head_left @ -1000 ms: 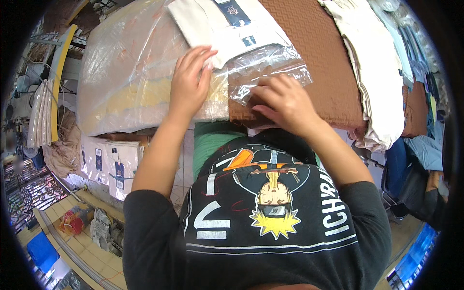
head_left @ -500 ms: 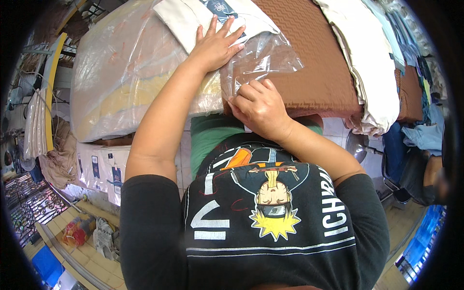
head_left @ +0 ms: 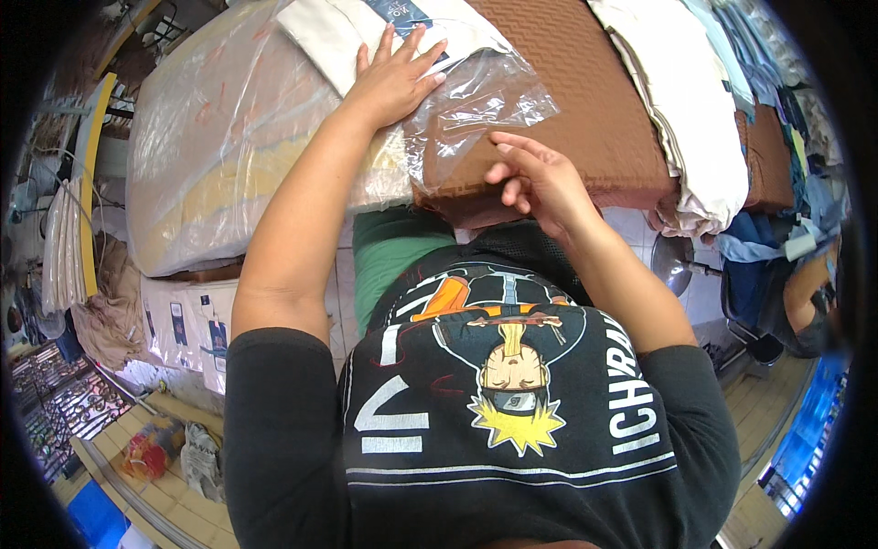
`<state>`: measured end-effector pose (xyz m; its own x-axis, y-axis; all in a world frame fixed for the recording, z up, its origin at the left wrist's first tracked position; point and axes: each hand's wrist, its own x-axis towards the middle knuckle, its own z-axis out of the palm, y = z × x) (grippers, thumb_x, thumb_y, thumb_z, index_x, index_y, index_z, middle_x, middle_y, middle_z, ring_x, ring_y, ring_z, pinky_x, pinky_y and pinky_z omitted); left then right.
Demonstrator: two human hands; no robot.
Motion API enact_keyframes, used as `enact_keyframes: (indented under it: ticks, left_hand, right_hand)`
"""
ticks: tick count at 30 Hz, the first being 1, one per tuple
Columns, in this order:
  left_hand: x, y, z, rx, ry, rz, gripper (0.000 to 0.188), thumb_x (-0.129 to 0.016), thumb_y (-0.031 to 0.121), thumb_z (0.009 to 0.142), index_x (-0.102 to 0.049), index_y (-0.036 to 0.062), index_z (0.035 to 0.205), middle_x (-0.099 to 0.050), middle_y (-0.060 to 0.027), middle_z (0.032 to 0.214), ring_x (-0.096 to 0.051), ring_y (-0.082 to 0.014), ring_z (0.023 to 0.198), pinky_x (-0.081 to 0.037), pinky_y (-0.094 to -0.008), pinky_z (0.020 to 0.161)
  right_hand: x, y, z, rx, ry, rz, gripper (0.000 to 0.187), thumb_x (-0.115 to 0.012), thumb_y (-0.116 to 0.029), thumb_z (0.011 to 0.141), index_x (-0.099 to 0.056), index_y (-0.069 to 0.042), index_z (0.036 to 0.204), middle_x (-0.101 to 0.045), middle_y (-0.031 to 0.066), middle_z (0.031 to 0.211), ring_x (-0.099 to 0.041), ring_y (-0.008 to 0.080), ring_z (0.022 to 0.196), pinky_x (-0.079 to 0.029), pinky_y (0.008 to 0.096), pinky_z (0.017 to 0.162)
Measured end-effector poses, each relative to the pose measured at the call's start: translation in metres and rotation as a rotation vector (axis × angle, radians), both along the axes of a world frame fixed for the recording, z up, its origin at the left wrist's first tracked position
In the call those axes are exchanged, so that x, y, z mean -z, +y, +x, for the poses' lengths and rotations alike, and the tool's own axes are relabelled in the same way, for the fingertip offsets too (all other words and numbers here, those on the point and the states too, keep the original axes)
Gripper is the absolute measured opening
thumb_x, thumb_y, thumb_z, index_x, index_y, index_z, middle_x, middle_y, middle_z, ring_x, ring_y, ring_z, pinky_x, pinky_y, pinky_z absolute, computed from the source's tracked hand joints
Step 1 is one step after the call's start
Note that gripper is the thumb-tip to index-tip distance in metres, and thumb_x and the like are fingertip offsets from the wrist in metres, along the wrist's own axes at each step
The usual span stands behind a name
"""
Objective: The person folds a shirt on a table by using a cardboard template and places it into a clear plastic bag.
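My left hand (head_left: pixel 394 84) lies flat with fingers spread, pressing on a folded cream garment (head_left: pixel 329 37). A dark blue label (head_left: pixel 400 11) shows on the garment, just beyond my fingertips. The loose end of a clear plastic bag (head_left: pixel 485 101) reaches from the garment toward me over the brown patterned cloth (head_left: pixel 604 110). My right hand (head_left: pixel 540 181) hovers near the front edge of that cloth, apart from the bag. Its index finger is stretched out, the other fingers are loosely bent, and nothing is in it.
A plastic-covered stack (head_left: pixel 210 137) stands at the left of the work surface. White folded garments (head_left: pixel 704 137) hang over the right side, with blue clothes (head_left: pixel 759 64) beyond. Packed cream garments (head_left: pixel 187 320) lie lower left. Another person's arm (head_left: pixel 805 293) shows at far right.
My right hand has let go of the plastic bag's edge, opened its fingers and moved to the right. The left hand stays pressed on the garment. The view has shifted slightly.
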<state>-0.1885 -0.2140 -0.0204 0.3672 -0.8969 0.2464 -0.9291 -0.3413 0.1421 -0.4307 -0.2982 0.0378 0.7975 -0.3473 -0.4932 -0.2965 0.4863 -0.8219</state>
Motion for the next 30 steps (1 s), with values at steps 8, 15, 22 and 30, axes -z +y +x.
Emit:
enact_keyframes:
  ticks: [8,15,22,30]
  left_hand:
    - [-0.001,-0.001,-0.002,0.012,0.000,-0.007,0.051,-0.041,0.051,0.091,-0.034,0.0352,0.139,-0.019,-0.0036,0.151,-0.010,-0.0361,0.139,-0.010,-0.0653,0.103]
    - [-0.005,0.001,-0.002,0.005,0.037,0.058,0.053,-0.034,0.056,0.091,-0.030,0.0370,0.140,-0.018,-0.0037,0.151,-0.007,-0.0363,0.139,-0.007,-0.0628,0.105]
    - [-0.015,0.003,-0.012,-0.031,-0.002,0.056,0.054,-0.039,0.053,0.090,-0.031,0.0342,0.140,-0.017,-0.0060,0.151,-0.006,-0.0364,0.139,-0.006,-0.0635,0.105]
    - [-0.053,0.071,-0.110,0.258,0.257,-0.240,0.047,-0.056,0.028,0.088,-0.047,0.0135,0.131,-0.040,-0.0142,0.138,-0.029,-0.0336,0.133,-0.020,-0.0521,0.107]
  right_hand:
    - [0.009,0.003,0.032,0.045,0.022,0.087,0.012,-0.054,-0.014,0.091,-0.055,-0.003,0.094,-0.066,0.0103,0.082,-0.063,0.0107,0.060,-0.037,0.0175,0.039]
    - [0.003,0.020,0.012,0.180,0.023,0.145,0.013,-0.057,-0.017,0.089,-0.056,-0.004,0.091,-0.066,0.0079,0.075,-0.063,0.0107,0.058,-0.037,0.0174,0.040]
    - [-0.002,0.022,-0.003,0.080,0.087,0.096,0.023,-0.054,-0.026,0.091,-0.058,-0.003,0.087,-0.065,0.0080,0.071,-0.062,0.0119,0.055,-0.037,0.0188,0.039]
    - [-0.012,-0.013,0.010,0.088,-0.204,-0.751,0.023,-0.058,-0.023,0.088,-0.064,-0.002,0.087,-0.065,0.0060,0.071,-0.059,0.0113,0.059,-0.043,0.0230,0.051]
